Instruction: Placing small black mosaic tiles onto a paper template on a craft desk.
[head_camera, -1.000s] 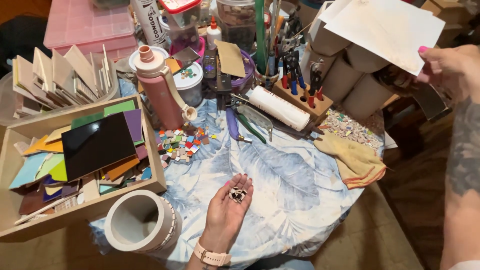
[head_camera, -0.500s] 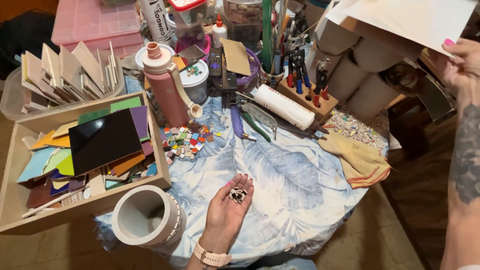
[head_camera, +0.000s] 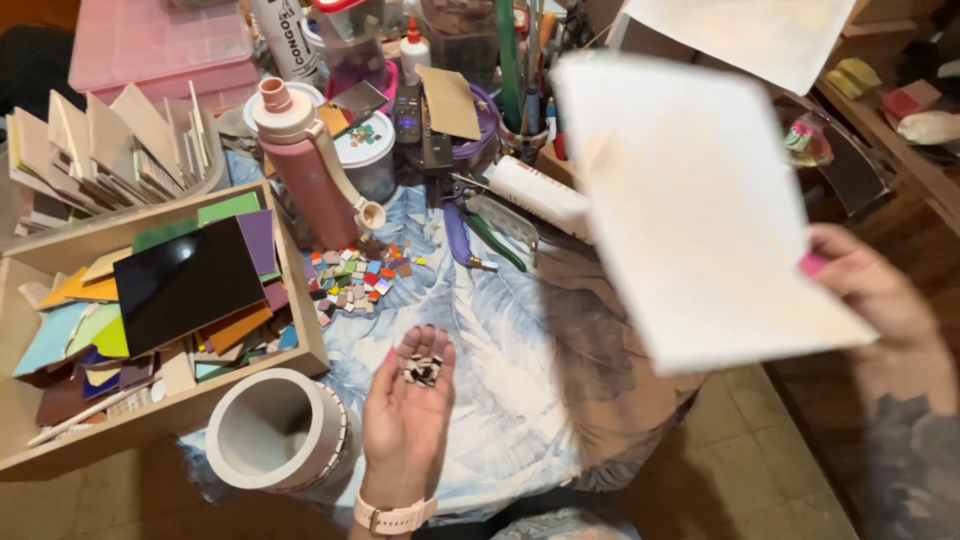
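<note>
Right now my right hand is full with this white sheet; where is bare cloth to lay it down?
Bare cloth lies between the left hand and the white sheet. Crowded: mosaic pieces, pliers, bottle.

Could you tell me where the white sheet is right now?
The right hand holds the white sheet up at right of the head view, above the table's right side.

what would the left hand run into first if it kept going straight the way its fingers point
Probably the pile of small coloured tiles on the cloth, just beyond the left hand and its fingertips. Depth is unclear, so the raised palm might pass above them.
</note>
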